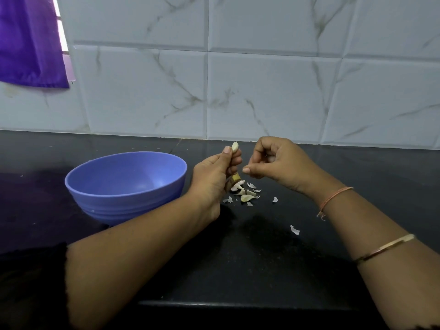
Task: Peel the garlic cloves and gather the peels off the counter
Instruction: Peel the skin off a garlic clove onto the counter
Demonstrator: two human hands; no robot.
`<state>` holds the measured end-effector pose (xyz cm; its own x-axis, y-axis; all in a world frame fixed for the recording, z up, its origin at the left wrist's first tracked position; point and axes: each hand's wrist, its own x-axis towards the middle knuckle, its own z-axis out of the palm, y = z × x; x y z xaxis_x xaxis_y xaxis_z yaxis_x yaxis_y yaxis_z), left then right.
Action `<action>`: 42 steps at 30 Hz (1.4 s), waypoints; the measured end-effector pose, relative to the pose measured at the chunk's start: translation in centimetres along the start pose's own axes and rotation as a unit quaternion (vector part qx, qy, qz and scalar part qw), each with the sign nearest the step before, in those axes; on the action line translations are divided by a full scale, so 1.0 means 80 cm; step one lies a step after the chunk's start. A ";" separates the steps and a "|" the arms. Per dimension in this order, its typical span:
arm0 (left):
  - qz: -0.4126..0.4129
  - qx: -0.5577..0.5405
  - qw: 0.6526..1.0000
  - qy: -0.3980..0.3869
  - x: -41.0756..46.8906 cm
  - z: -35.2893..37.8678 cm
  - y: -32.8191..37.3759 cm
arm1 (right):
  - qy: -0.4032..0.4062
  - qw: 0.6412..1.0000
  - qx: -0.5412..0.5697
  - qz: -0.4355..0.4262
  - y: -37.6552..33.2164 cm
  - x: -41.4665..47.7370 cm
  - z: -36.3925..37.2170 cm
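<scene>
White clove in left of curled hands

head view | forward and down | close over counter | facing wall

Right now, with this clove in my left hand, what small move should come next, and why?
Probably drop the clove into the bowl. It looks bare and white at the left hand's fingertips, the bowl sits just beside that hand and appears empty, and peels lie on the counter for later.
</scene>
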<state>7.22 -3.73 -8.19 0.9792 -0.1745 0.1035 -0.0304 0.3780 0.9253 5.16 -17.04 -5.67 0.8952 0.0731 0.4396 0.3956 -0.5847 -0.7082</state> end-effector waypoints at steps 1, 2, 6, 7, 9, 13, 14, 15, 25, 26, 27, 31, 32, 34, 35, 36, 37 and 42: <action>0.000 0.004 1.000 0.000 0.000 0.000 0.000 | -0.003 1.000 0.020 0.001 0.001 0.001 0.001; 0.000 0.007 1.000 0.000 0.000 0.000 -0.001 | -0.003 0.999 0.037 -0.001 0.001 0.001 0.002; 0.003 0.008 1.000 -0.014 -0.002 -0.001 0.000 | 0.026 0.998 0.059 -0.029 -0.003 0.001 0.004; 0.004 0.010 1.000 -0.016 -0.003 -0.001 0.000 | 0.033 0.997 0.061 -0.036 -0.003 0.001 0.004; 0.004 0.012 1.000 -0.018 -0.003 -0.002 -0.001 | 0.047 0.997 0.053 -0.045 -0.002 0.001 0.004; 0.004 0.002 1.000 -0.027 -0.006 -0.002 0.001 | 0.063 0.995 0.032 -0.075 -0.001 0.004 0.005; 0.003 0.003 1.000 -0.026 -0.006 -0.002 0.001 | 0.064 0.994 0.022 -0.082 0.000 0.005 0.005; 0.002 0.005 1.000 -0.025 -0.006 -0.002 0.001 | 0.067 0.994 0.012 -0.087 0.001 0.005 0.006; 0.024 0.039 0.999 -0.019 -0.003 -0.003 0.000 | 0.104 0.962 -0.178 -0.181 0.003 0.004 0.005; 0.024 0.039 0.999 -0.016 -0.003 -0.003 0.000 | 0.109 0.958 -0.188 -0.189 0.003 0.003 0.006; 0.024 0.040 0.999 -0.015 -0.003 -0.003 0.001 | 0.113 0.954 -0.196 -0.195 0.003 0.003 0.007; 0.017 0.045 0.999 -0.006 -0.002 -0.004 0.001 | 0.118 0.945 -0.222 -0.209 0.002 0.004 0.009; 0.014 0.041 0.999 -0.003 -0.002 -0.003 0.001 | 0.120 0.943 -0.226 -0.213 0.002 0.004 0.009; 0.009 0.032 0.999 0.002 -0.001 -0.003 0.001 | 0.123 0.939 -0.234 -0.220 0.003 0.005 0.010; 0.007 0.029 1.000 0.003 -0.001 -0.003 0.001 | 0.122 0.938 -0.239 -0.222 0.003 0.005 0.010; 0.005 0.028 1.000 0.003 -0.001 -0.003 0.001 | 0.119 0.936 -0.243 -0.223 0.003 0.005 0.011; 0.004 0.028 1.000 0.003 -0.001 -0.003 0.000 | 0.115 0.936 -0.246 -0.225 0.004 0.005 0.011; -0.004 0.019 1.000 0.000 -0.002 -0.003 0.000 | 0.105 0.934 -0.256 -0.224 0.004 0.004 0.013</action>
<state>7.15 -3.50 -8.29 0.9793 -0.1783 0.0963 -0.0303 0.3411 0.9396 5.81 -16.32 -6.31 0.5822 0.2740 0.7655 0.5220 -0.8478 -0.0936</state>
